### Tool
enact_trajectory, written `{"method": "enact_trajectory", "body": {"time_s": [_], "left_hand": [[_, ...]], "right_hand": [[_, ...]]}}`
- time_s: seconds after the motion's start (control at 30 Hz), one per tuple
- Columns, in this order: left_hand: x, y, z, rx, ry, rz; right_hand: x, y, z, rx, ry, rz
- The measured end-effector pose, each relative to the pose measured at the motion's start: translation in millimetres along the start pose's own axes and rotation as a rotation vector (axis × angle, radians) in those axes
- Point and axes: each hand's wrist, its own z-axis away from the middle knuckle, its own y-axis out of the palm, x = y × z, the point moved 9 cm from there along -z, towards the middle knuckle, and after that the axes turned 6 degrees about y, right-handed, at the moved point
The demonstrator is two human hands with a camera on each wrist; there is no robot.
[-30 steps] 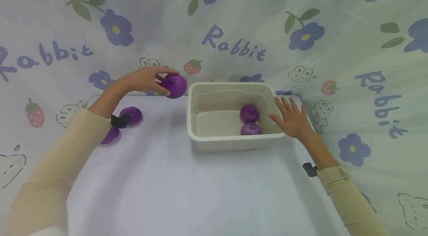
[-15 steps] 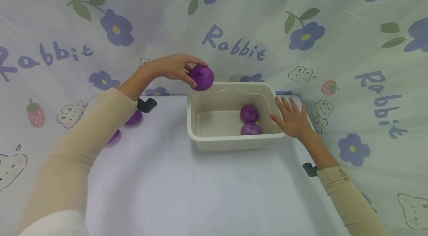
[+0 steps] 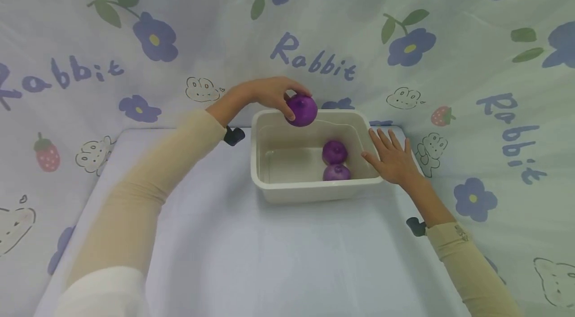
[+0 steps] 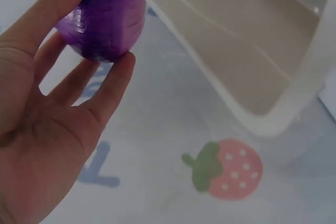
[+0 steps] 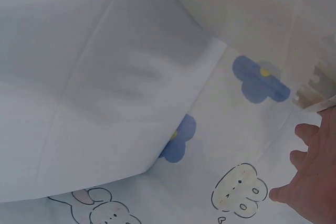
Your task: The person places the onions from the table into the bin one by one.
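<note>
My left hand (image 3: 273, 93) holds a purple onion (image 3: 303, 110) over the back rim of a white plastic bin (image 3: 310, 186). In the left wrist view, thumb and fingertips pinch the glossy onion (image 4: 113, 19) from its sides, near the bin's rim (image 4: 262, 124). Two more onions lie at the right end inside the bin: a dark one (image 3: 334, 152) and a paler one (image 3: 337, 172) in front of it. My right hand (image 3: 393, 159) rests with fingers spread on the bin's right rim. In the right wrist view only part of that hand (image 5: 315, 177) shows at the edge.
The bin stands near the back edge of a table with a white cloth (image 3: 287, 252). Behind and beside it hangs a printed curtain (image 3: 215, 42) with flowers and rabbits. My left sleeve (image 3: 148, 192) covers much of the table's left side.
My left hand has carried the onion rightward, from left of the bin to above its back rim. The onions on the left of the table are now hidden behind my arm. My right hand stays put.
</note>
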Motion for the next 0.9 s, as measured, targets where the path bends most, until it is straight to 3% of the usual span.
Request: {"method": "enact_trajectory", "body": {"time_s": [0.23,0.37,0.63,0.9], "left_hand": [[-7.7,24.7,-30.4,0.025,0.077,-0.028],[-8.4,39.3,-43.6,0.050,0.083,-0.068],[-0.5,74.4,-63.4,0.167,0.049,-0.018],[20.5,95.8,-77.0,0.186,-0.012,0.027]], "right_hand": [[-2,1,0,0.006,0.009,0.000],[-2,1,-1,0.004,0.006,0.001],[-1,1,-1,0.018,0.017,0.010],[-2,2,-1,0.012,0.014,0.002]]}}
